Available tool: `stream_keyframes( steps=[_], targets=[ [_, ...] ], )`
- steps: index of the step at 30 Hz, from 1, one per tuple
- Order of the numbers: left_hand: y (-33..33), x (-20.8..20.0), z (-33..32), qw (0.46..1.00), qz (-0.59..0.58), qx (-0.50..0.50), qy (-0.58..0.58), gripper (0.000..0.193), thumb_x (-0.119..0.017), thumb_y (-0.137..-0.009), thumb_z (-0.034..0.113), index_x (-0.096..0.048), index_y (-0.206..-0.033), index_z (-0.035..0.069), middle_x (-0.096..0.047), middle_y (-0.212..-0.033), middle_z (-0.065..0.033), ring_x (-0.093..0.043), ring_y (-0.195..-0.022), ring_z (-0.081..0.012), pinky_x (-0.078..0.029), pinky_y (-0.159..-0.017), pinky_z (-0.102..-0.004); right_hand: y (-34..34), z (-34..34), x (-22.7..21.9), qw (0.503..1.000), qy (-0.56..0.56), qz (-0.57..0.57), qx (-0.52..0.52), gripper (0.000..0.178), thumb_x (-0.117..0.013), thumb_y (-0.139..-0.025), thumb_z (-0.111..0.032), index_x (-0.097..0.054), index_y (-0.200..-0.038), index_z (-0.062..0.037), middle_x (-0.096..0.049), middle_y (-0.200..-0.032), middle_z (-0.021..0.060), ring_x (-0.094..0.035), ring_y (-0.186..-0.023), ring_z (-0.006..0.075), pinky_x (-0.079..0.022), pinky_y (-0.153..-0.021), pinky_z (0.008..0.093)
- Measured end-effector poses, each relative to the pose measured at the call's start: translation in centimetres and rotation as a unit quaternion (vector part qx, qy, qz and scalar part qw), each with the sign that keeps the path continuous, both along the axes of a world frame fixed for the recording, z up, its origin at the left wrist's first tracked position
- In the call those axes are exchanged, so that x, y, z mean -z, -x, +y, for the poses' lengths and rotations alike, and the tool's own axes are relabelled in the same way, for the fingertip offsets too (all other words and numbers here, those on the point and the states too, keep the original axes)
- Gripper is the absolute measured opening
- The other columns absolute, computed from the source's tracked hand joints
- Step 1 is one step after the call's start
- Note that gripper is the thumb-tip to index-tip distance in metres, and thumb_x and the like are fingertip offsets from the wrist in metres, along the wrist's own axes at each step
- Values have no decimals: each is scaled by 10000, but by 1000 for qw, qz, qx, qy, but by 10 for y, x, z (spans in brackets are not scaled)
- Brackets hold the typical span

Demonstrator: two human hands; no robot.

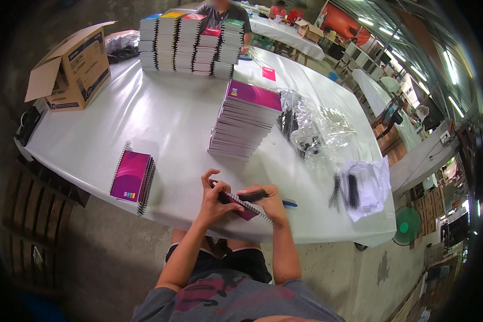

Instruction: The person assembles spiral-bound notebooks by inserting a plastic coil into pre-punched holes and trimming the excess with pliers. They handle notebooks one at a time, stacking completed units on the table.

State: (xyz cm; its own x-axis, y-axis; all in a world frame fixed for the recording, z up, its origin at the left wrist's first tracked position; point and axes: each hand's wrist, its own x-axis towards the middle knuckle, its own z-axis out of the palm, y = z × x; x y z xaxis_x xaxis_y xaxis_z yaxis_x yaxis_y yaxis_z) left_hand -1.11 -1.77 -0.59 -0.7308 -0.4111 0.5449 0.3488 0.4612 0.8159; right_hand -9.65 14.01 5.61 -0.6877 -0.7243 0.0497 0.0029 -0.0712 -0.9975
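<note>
Just above the table's near edge, my left hand (pixel 213 203) is closed around a small magenta notebook (pixel 246 213), held tilted. A spiral binding coil (pixel 264 217) runs along the notebook's upper edge and sticks out past its right end. My right hand (pixel 271 201) grips a dark-handled tool (pixel 253 196) against the coil; its tip is too small to make out. To the left lies a short pile of magenta spiral notebooks (pixel 131 170). Beyond my hands stands a tall stack of magenta-covered books (pixel 252 95). A blue pen-like object (pixel 290 204) rests beside my right wrist.
Black binding coils (pixel 352 190) lie on crumpled white paper (pixel 375 185) at the right, near clear plastic bags (pixel 333 126). Tall piles of coloured spiral notebooks (pixel 185 45) and an open cardboard box (pixel 80 67) stand at the back. A person (pixel 228 16) is across the table.
</note>
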Motion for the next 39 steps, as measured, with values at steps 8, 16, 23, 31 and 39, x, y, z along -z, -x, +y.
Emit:
stream_keyframes(
  steps=[8, 16, 23, 31, 39],
  targets=[
    [0, -2, 2, 998, -20, 6, -64, 592, -909, -410, 305, -520, -810, 106, -332, -1195, -127, -401, -871, -228, -395, -740, -348, 9, -5, -4, 977, -169, 133, -4, 276, -568, -686, 87, -694, -912, -7, -673, -813, 60, -596, -779, 108, -471, -734, 240],
    [0, -2, 1, 999, -14, 14, -41, 698, -911, -388, 331, -449, -853, 91, -349, -1160, -155, -357, -1119, -316, -401, -829, -415, 16, -10, 7, 967, -219, 132, 7, 221, -605, -730, -37, -691, -934, -37, -653, -739, 37, -564, -719, 90, -449, -666, 235],
    [3, 4, -2, 1000, 7, 21, -21, 759, -914, -374, 335, -399, -873, 86, -357, -1118, -161, -356, -1130, -325, -396, -845, -421, 4, -18, -7, 989, -93, 106, -43, 269, -569, -703, 60, -695, -930, -13, -661, -790, 26, -568, -740, 83, -461, -684, 229],
    [5, 1, 1, 998, 24, -2, -51, 901, -931, -356, 319, -310, -964, 83, -374, -1100, -129, -401, -1056, -262, -392, -841, -352, 11, -20, -7, 953, -229, 199, 1, 267, -545, -734, 71, -691, -943, -8, -673, -821, 42, -569, -746, 76, -470, -692, 224],
    [5, 7, 1, 985, -39, 64, -155, 925, -932, -366, 323, -284, -975, 72, -351, -1056, -111, -403, -989, -225, -382, -859, -323, 9, -29, -1, 978, -174, 113, -30, 235, -591, -733, 26, -681, -949, 8, -672, -805, 51, -581, -755, 86, -471, -709, 235]
  ],
)
